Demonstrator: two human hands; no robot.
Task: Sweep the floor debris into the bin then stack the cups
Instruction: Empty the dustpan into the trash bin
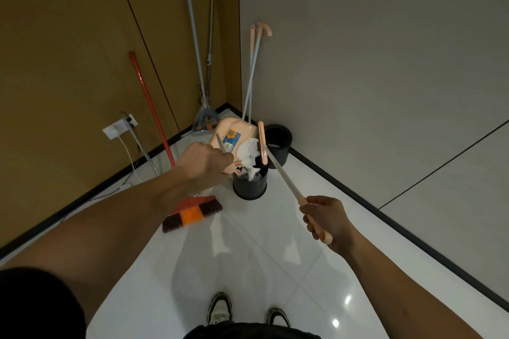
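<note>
A peach dustpan [234, 132] with a blue label is tipped on edge over a black bin [249, 187] standing on the white tiled floor. White crumpled debris [248, 153] slides from the pan into the bin's mouth. My left hand [205, 161] grips the pan's near edge. My right hand [326, 219] is closed around the peach grip of the pan's long pale handle [283, 176], which slants up to the pan.
A second black bin [278, 143] stands against the grey wall behind. A red broom [192, 212] leans on the brown wall, with its bristles on the floor near the bin. Mops [205, 115] and a peach-handled tool [254, 69] fill the corner. A wall socket [119, 126] has a cable trailing down.
</note>
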